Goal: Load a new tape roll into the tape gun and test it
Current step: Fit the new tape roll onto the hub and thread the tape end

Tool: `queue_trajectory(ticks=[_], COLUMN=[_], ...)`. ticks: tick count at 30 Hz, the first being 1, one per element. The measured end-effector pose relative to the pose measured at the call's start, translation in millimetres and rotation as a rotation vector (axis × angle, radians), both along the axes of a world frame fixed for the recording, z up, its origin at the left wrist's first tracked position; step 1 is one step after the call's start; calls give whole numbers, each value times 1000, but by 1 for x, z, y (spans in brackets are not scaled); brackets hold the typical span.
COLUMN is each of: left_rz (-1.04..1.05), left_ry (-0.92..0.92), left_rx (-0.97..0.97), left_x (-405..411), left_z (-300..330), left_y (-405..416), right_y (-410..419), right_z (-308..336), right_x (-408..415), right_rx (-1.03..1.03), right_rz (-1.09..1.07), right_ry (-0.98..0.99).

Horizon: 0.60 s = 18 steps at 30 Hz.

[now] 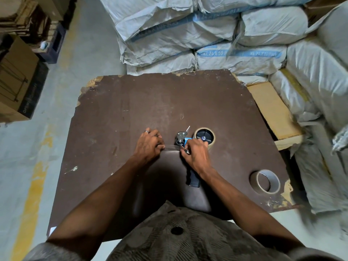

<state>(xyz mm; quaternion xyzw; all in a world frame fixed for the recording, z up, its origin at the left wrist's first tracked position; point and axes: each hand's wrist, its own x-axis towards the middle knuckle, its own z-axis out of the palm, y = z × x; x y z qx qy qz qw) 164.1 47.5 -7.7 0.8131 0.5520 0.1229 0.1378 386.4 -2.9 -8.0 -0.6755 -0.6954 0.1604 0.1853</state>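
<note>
The tape gun lies on its side on the brown table, black handle pointing toward me. A tape roll sits on its black hub at the far right end. My right hand rests over the gun's body, fingers pinched near the roller. My left hand is just left of the gun, fingers closed on the end of a thin clear tape strip stretched between both hands. An empty cardboard core lies on the table at the near right.
Grey woven sacks are stacked behind and to the right of the table. A cardboard slab lies at the table's right edge. Cartons stand on the floor at the left. The table's edges are chipped.
</note>
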Motion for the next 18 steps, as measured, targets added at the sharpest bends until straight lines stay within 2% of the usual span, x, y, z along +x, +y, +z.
queue_trajectory(ticks=[3,6,7,10,11,16,18], left_rz=[-42,-80,-98,-143,-154,-135,-85], left_ry=[10,7,2,-5,-7,-65,-85], left_rx=[2,-32,-46,-104,-133,-281,-324], left_x=[-3,-6,-6,-7,-7,-8,-10], left_z=[-2,-2,-1,-3,-3,-6,-5], left_y=[1,2,2,4,4,-3,-5], right_y=[-17,-40,-44,-47,-47,-43,-40], right_z=[-1,-1,-11,-22,-23,7,14], right_x=[7,13,17,21,24,27,24], right_rx=[44,13,-63,-503,-610,-968,-1053], right_rz=[-73,-304,-387,-601,-608,-377,-382], right_ry=[-76,-30,66,609,747,1105,1285])
